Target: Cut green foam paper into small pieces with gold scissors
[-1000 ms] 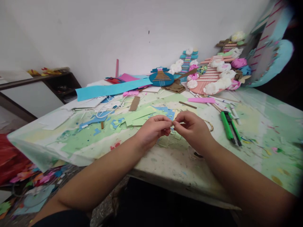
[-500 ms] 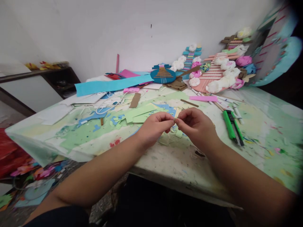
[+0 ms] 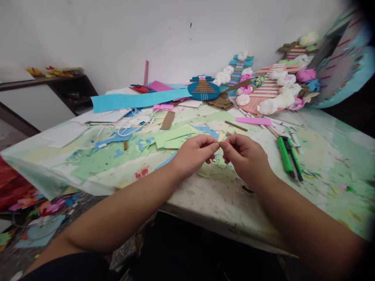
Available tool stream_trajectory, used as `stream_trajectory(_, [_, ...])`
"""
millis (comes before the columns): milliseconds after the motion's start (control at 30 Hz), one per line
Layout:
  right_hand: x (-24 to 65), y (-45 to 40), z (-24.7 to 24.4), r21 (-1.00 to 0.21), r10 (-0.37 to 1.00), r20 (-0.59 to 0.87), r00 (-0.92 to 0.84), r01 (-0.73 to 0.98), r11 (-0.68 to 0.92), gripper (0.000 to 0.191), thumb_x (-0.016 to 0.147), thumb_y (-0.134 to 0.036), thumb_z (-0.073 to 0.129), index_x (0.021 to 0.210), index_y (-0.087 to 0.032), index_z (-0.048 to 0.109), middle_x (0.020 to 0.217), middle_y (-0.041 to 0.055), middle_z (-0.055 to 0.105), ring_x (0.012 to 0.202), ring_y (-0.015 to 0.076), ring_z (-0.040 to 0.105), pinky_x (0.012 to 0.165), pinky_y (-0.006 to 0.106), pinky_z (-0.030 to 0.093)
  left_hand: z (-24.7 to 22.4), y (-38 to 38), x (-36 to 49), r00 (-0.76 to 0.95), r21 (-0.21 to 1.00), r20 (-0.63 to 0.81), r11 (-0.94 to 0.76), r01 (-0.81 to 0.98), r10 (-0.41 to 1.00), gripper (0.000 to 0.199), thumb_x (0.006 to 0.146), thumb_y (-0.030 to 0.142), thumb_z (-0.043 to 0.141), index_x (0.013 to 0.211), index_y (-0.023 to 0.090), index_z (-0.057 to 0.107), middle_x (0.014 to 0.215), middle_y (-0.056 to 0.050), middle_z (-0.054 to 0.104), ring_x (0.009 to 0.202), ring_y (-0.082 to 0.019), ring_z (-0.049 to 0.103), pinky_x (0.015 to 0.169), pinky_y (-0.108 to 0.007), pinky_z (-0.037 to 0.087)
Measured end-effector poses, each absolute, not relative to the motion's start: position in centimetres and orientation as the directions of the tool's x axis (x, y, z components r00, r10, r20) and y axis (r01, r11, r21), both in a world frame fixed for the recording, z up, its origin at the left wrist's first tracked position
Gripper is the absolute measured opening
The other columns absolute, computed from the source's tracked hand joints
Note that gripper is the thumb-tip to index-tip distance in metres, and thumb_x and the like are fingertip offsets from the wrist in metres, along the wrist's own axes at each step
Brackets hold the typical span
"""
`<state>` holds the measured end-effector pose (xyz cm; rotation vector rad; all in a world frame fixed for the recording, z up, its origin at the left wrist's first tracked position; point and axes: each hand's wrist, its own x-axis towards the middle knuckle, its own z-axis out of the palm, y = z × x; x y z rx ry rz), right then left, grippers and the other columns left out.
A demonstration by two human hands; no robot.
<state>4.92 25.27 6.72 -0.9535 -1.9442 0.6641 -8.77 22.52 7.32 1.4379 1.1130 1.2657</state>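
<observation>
My left hand (image 3: 197, 154) and my right hand (image 3: 244, 156) meet fingertip to fingertip above the table's near part. Both are closed in a pinch. Between the thumbs and forefingers a tiny greenish piece (image 3: 220, 144) just shows; it looks like paper, but most of it is hidden. Light green paper strips (image 3: 172, 136) and blue paper scraps (image 3: 120, 136) lie beyond and left of my left hand. To the right of my right hand rests a green-and-black cutter-like tool (image 3: 285, 156).
Along the wall stand a dark blue oval craft piece (image 3: 205, 90) and a pink one with white paper puffs (image 3: 271, 91). A long blue strip (image 3: 140, 99) lies at the back left. Markers and a pink strip (image 3: 253, 121) lie right. Paper scraps (image 3: 43, 230) litter the floor.
The view has shifted slightly. My hands stay pinched together at nearly the same spot, and the greenish piece shows a little more between the fingertips.
</observation>
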Motion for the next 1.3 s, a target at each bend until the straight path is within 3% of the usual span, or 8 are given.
stream_trajectory(400, [4.1, 25.0, 6.6, -0.666, 0.826, 0.479, -0.297, 0.491, 0.562, 0.021, 0.078, -0.032, 0.035, 0.062, -0.019, 0.041, 0.053, -0.0008, 0.049, 0.048, 0.0099, 0.043, 0.048, 0.025, 0.032, 7.2, 22.2, -8.0, 0.008, 0.796, 0.495, -0.457, 0.396, 0.869, 0.015, 0.071, 0.019, 0.045, 0.056, 0.018, 0.047, 0.057, 0.001, 0.044, 0.059, -0.011, 0.037, 0.06, -0.023, 0.028])
stream_trajectory(533, [4.0, 25.0, 6.4, -0.774, 0.878, 0.432, -0.207, 0.414, 0.479, 0.021, 0.076, -0.036, 0.04, 0.063, -0.019, 0.042, 0.049, -0.002, 0.048, 0.045, 0.0095, 0.042, 0.044, 0.024, 0.032, 6.9, 22.5, -7.6, -0.074, 0.835, 0.491, -0.446, 0.321, 0.868, 0.014, 0.069, 0.021, 0.048, 0.056, 0.017, 0.048, 0.057, 0.001, 0.042, 0.06, -0.01, 0.037, 0.061, -0.022, 0.029])
stream_trajectory(733, [3.5, 25.5, 5.9, -0.944, 0.903, 0.331, -0.275, -0.113, 0.311, 0.019, 0.071, -0.039, 0.048, 0.072, -0.02, 0.048, 0.064, -0.0013, 0.055, 0.058, 0.0107, 0.053, 0.053, 0.027, 0.042, 6.6, 23.1, -7.6, -0.053, 0.937, 0.348, -0.345, 0.054, 0.936, 0.012, 0.068, 0.028, 0.05, 0.071, 0.017, 0.052, 0.063, 0.001, 0.05, 0.06, -0.009, 0.045, 0.059, -0.022, 0.036])
stream_trajectory(833, [4.6, 26.2, 7.0, -0.931, 0.871, 0.331, -0.362, 0.026, 0.365, 0.022, 0.071, -0.04, 0.046, 0.076, -0.021, 0.054, 0.072, 0.0017, 0.059, 0.066, 0.014, 0.055, 0.058, 0.031, 0.043, 6.7, 23.4, -7.8, -0.11, 0.94, 0.332, -0.338, -0.044, 0.937, 0.012, 0.066, 0.027, 0.053, 0.07, 0.016, 0.052, 0.065, 0.001, 0.052, 0.06, -0.008, 0.048, 0.058, -0.022, 0.04])
stream_trajectory(933, [7.2, 27.8, 8.0, -0.643, 0.859, 0.431, -0.276, 0.574, 0.507, 0.023, 0.065, -0.039, 0.052, 0.074, -0.02, 0.06, 0.076, 0.0059, 0.06, 0.073, 0.0197, 0.054, 0.063, 0.035, 0.04, 6.8, 23.8, -8.4, -0.191, 0.937, 0.272, -0.304, -0.171, 0.943, 0.011, 0.064, 0.025, 0.054, 0.067, 0.016, 0.05, 0.064, 0.001, 0.051, 0.062, -0.009, 0.051, 0.058, -0.024, 0.043])
stream_trajectory(1033, [9.7, 30.2, 7.6, -0.309, 0.938, 0.319, -0.132, 0.922, 0.235, 0.027, 0.06, -0.041, 0.054, 0.07, -0.017, 0.062, 0.071, 0.0107, 0.06, 0.07, 0.024, 0.053, 0.058, 0.036, 0.037, 6.8, 24.2, -9.0, -0.222, 0.918, 0.217, -0.276, -0.285, 0.951, 0.012, 0.062, 0.023, 0.057, 0.066, 0.015, 0.048, 0.065, 0.0, 0.053, 0.068, -0.011, 0.054, 0.063, -0.028, 0.045])
stream_trajectory(1133, [10.8, 31.9, 6.4, -0.073, 0.979, 0.115, -0.171, 0.981, 0.18, 0.029, 0.057, -0.044, 0.055, 0.064, -0.016, 0.061, 0.064, 0.0119, 0.059, 0.061, 0.0224, 0.054, 0.049, 0.031, 0.035, 6.7, 24.4, -9.4, -0.221, 0.907, 0.185, -0.253, -0.336, 0.958, 0.014, 0.059, 0.02, 0.059, 0.065, 0.014, 0.048, 0.064, 0.0, 0.054, 0.07, -0.012, 0.055, 0.067, -0.03, 0.046])
stream_trajectory(1300, [10.6, 32.2, 5.9, -0.007, 0.981, 0.059, -0.185, 0.983, 0.186, 0.021, 0.063, -0.032, 0.049, 0.068, -0.017, 0.062, 0.068, 0.0109, 0.061, 0.062, 0.02, 0.055, 0.048, 0.028, 0.035, 6.6, 24.7, -9.6, -0.234, 0.903, 0.137, -0.218, -0.37, 0.963, 0.017, 0.056, 0.015, 0.061, 0.067, 0.013, 0.049, 0.061, 0.001, 0.054, 0.064, -0.009, 0.054, 0.069, -0.03, 0.046])
